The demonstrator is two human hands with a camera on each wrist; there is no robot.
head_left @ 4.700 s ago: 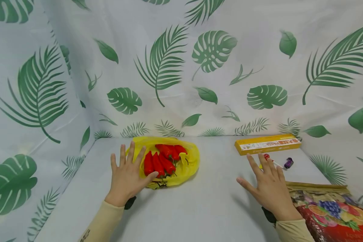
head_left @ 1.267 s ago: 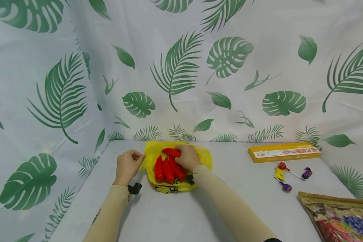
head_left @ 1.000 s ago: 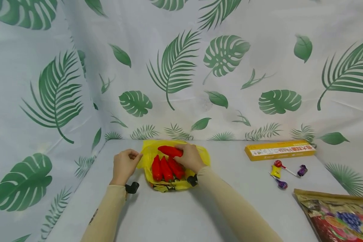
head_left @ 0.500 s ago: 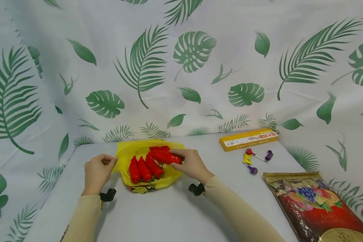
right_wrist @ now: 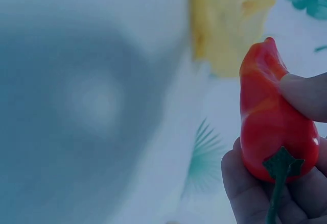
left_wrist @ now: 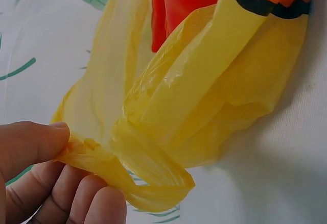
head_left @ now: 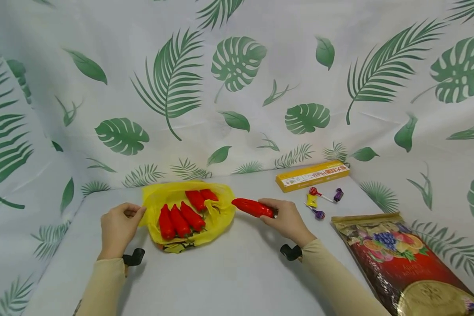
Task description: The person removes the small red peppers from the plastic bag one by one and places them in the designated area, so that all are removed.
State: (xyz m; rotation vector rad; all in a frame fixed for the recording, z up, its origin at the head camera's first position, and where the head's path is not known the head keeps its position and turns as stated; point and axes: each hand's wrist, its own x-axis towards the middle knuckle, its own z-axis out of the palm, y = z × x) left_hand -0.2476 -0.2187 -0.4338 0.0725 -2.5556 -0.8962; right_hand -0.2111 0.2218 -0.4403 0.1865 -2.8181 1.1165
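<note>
My left hand [head_left: 120,228] pinches the left edge of a yellow plastic bag [head_left: 217,226] between thumb and fingers; the left wrist view shows the gathered film of the bag [left_wrist: 153,178] at the fingertips. Several red chili peppers [head_left: 179,220] lie on the spread bag. My right hand [head_left: 290,219] grips one red pepper [head_left: 253,207] just right of the bag, above the table. In the right wrist view this pepper [right_wrist: 273,117] shows its green stem towards the camera, with the thumb on one side and the fingers beneath.
A long yellow-orange box [head_left: 313,176] lies at the back right. In front of it are a red lollipop [head_left: 314,191], a yellow wrapped candy [head_left: 311,200], a purple lollipop [head_left: 319,214] and a purple wrapped candy [head_left: 338,195]. A large candy bag [head_left: 403,259] lies at the right.
Both hands came from lying spread apart to the bag. The right hand took one pepper from the pile and moved it right, off the bag; the left pinches the bag's edge. The view turned right.
</note>
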